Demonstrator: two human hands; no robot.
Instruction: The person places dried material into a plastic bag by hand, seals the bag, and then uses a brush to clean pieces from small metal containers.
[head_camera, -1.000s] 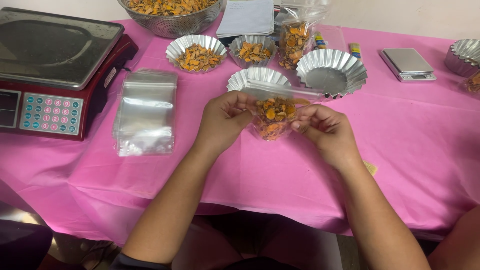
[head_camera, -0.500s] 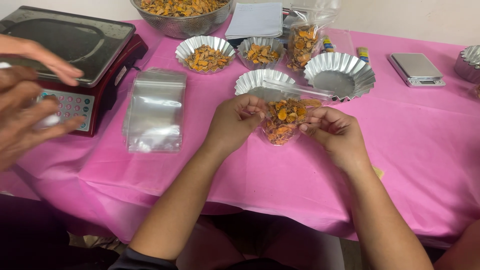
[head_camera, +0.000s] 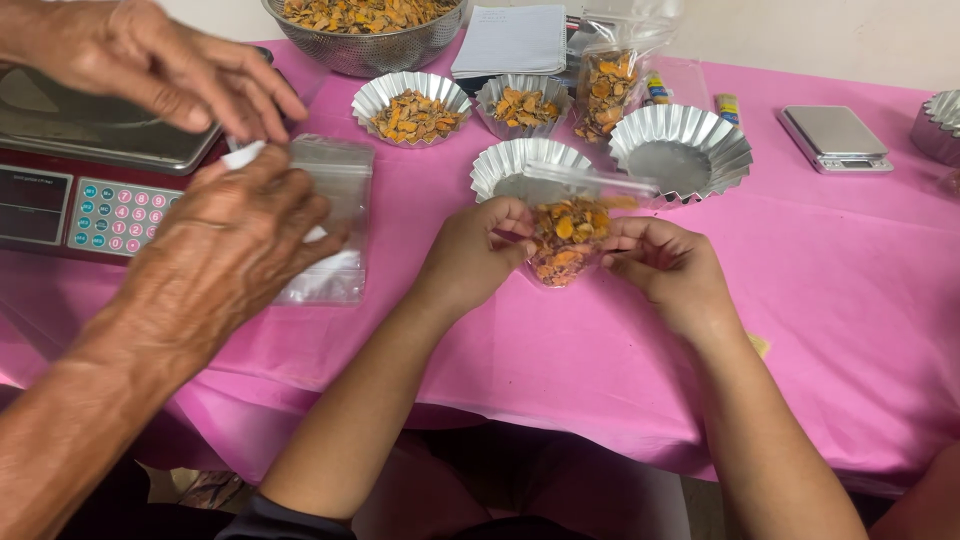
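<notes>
Currently, item one: a small clear bag (head_camera: 566, 235) of orange-yellow dried pieces, held up just over the pink tablecloth (head_camera: 850, 260) between your two hands. Your left hand (head_camera: 470, 250) pinches its left edge; your right hand (head_camera: 665, 265) pinches its right edge. Both are closed on it, about equally near. Its mouth strip runs left to right across the top, tilted slightly down to the right, and the filled belly hangs below, toward you.

Item two: an empty fluted foil cup (head_camera: 515, 165) just behind the bag, and a larger empty one (head_camera: 682, 150) to its right.

Item three: another person's two hands (head_camera: 225, 235) at your left, working over a stack of empty clear bags (head_camera: 335, 215) beside a red scale (head_camera: 95, 170), well apart from your bag.
</notes>
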